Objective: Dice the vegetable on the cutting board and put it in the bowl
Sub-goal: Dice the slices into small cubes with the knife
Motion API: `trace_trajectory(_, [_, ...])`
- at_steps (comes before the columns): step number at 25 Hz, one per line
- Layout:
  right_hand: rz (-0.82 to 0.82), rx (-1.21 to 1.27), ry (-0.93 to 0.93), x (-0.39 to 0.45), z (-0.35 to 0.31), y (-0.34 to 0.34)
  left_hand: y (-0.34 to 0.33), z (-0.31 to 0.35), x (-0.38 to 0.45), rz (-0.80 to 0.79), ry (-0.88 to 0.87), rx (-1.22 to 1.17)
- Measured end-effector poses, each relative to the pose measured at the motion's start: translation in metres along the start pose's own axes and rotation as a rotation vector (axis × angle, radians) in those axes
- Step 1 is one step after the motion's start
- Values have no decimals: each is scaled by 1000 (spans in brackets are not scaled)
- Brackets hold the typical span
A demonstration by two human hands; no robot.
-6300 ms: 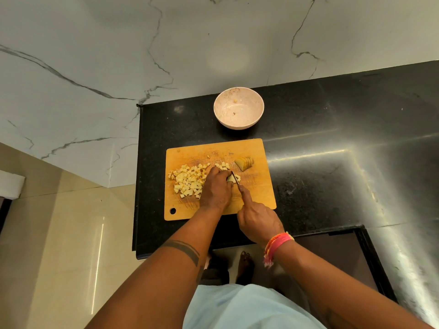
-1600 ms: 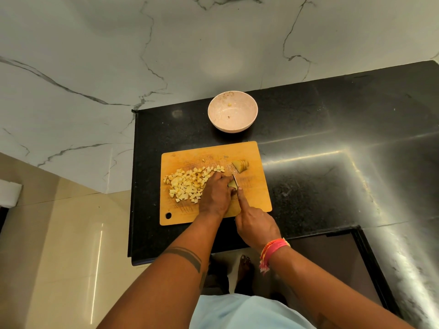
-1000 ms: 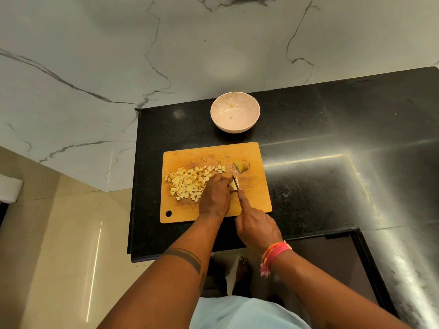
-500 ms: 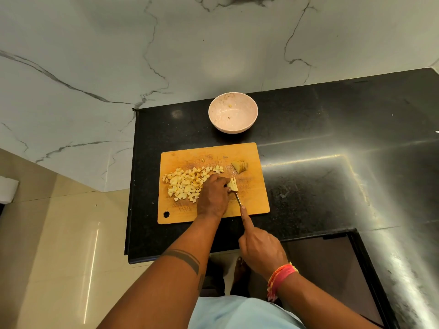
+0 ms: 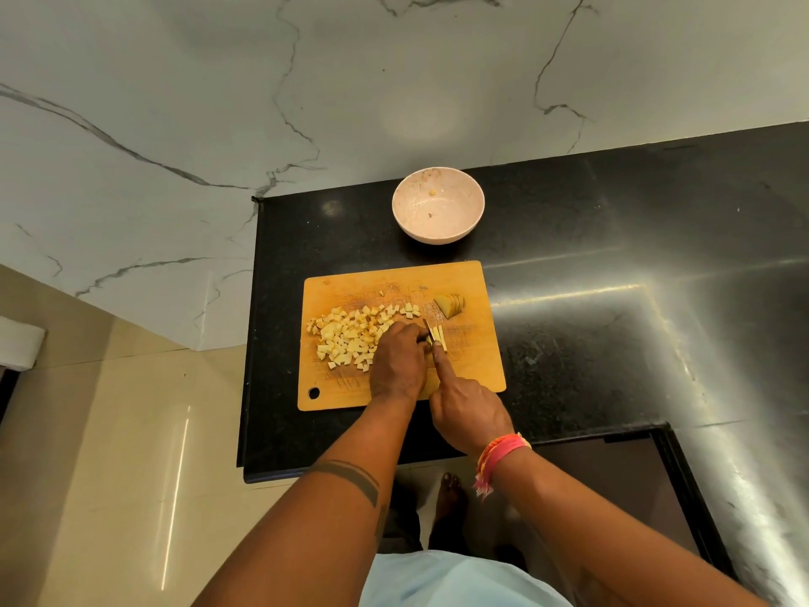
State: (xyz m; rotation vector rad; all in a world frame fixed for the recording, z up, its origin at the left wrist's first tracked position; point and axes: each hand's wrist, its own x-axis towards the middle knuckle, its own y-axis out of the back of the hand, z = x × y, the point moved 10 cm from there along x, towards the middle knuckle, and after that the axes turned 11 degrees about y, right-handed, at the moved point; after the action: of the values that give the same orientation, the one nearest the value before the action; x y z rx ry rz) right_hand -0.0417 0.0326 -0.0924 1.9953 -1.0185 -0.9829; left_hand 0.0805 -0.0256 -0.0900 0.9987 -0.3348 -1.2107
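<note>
Wooden cutting board lies on the black stone bench, its hanging hole at the near left corner. On the board's left half sits a loose pile of pale yellow diced pieces, spread toward the middle. Just right of the pile, the left hand is curled palm-down on the board, fingertips pressing on a small bundle of vegetable strips at its far right edge. The knife shows only as a thin blade between the fingertips and the strips; its handle is hidden. The right hand is clenched around that hidden handle, with the index finger stretched forward along the blade's back. A pink and orange thread band wraps the right wrist. Further right and toward the far edge of the board, apart from the strips, rests 1 uncut wedge of vegetable, already scored into slices. Beyond the board's far edge, a pinkish bowl stands on the bench, holding only a couple of tiny scraps.
</note>
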Motion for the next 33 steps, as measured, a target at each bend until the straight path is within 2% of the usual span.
trace_trajectory(6, [-50,18,-6,-52,9,-18,-3,0,2,-18,12,-3])
trace_trajectory(12, [150,109,-36,-44,27,19,-7,9,-12,25,56,54])
trace_trajectory(15, [197,111,-58,-37,34,29,-16,16,-8,3,64,102])
trace_trajectory(21, [147,84,-81,-29,31,21,-16,24,4,-91,-162,158])
trace_trajectory(26, [54,74,-59,-29,20,1,-14,8,5,-91,-100,114])
trace_trajectory(33, [91,46,-61,-28,20,10,-12,10,7,-106,-124,127])
